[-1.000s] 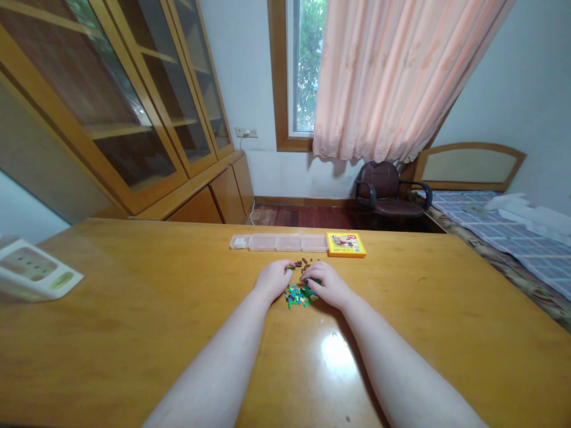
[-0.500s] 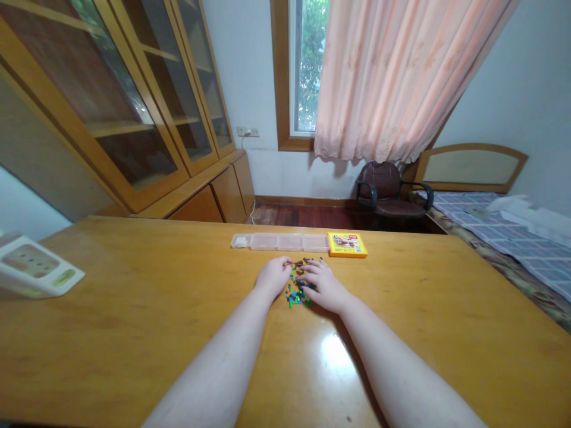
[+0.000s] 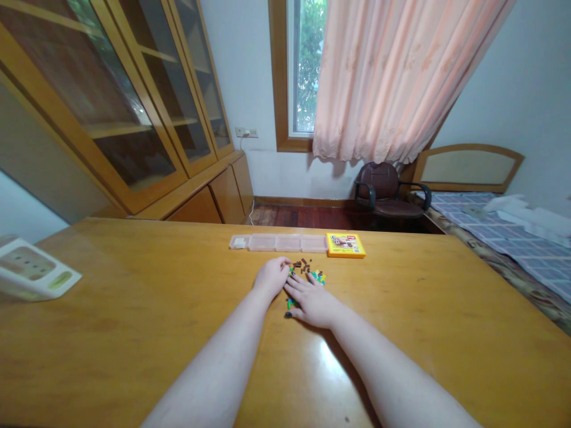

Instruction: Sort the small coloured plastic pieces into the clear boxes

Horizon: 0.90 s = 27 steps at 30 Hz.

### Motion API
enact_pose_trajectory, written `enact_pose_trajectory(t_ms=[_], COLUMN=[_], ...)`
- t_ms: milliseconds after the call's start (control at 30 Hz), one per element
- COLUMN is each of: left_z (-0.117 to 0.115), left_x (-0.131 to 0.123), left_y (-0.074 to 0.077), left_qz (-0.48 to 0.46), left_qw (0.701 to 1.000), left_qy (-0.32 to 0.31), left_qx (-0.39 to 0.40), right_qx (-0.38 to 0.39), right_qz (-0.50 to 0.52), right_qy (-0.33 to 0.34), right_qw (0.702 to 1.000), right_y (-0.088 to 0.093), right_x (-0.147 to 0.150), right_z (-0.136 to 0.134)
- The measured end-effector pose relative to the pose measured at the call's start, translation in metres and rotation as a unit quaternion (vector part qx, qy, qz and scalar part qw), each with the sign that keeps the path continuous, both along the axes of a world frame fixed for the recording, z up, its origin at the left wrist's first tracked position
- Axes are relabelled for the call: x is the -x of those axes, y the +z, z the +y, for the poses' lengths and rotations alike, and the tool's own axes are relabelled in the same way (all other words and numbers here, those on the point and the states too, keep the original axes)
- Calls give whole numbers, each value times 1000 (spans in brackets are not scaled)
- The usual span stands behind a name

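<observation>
Small building bricks lie in a loose pile on the wooden table (image 3: 178, 285). Brown bricks (image 3: 305, 265) show at the far side, and green, blue and yellow ones (image 3: 318, 277) just beyond my right hand (image 3: 310, 300). That hand lies over the pile with its fingers spread, hiding part of it. A few green pieces (image 3: 290, 304) show by its thumb. At the pile's left edge rests my left hand (image 3: 271, 278), fingers curled in; what they hold, if anything, is hidden.
A row of clear plastic trays (image 3: 288, 242) stands beyond the hands, beside a yellow box (image 3: 345, 245). A white plastic container (image 3: 35, 268) is at the far left. Behind the table are a chair (image 3: 386, 187) and a cabinet (image 3: 209, 178).
My right hand has moved left and toward me over the pile. Brown and coloured bricks beyond it are now uncovered. My left hand has barely moved.
</observation>
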<state>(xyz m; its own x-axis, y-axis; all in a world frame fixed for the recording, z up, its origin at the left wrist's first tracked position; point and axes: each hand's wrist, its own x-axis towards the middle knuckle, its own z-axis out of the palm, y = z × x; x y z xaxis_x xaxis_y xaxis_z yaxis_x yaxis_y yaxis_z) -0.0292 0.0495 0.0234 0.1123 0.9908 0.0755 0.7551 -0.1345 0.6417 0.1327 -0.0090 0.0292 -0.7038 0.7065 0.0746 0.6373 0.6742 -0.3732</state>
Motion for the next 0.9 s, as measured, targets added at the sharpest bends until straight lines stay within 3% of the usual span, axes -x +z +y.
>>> enact_pose_trajectory(t_ms=[133,300,400,700,900], left_z=[1,2,3,6,2], left_x=[1,1,1,2,0], left_y=[-2,-4,-5,-7,-3], left_qz=[4,-7,-13,-1,65], left_qw=[1000,1000,999,995,988], left_qy=[1,9,11,-6,-73], left_qx=[-11,-16,-29,-103,-122], right_qx=[-16,-4,9,-71,-56], right_qz=[5,45,41,62,177], right_qy=[-28,77,84,-77,-258], right_qw=[999,996,996,993,948], right_y=[1,13,11,-2,-12], right_x=[-3,-3,-1,-8,-26], right_z=[3,-1,-2,12,34])
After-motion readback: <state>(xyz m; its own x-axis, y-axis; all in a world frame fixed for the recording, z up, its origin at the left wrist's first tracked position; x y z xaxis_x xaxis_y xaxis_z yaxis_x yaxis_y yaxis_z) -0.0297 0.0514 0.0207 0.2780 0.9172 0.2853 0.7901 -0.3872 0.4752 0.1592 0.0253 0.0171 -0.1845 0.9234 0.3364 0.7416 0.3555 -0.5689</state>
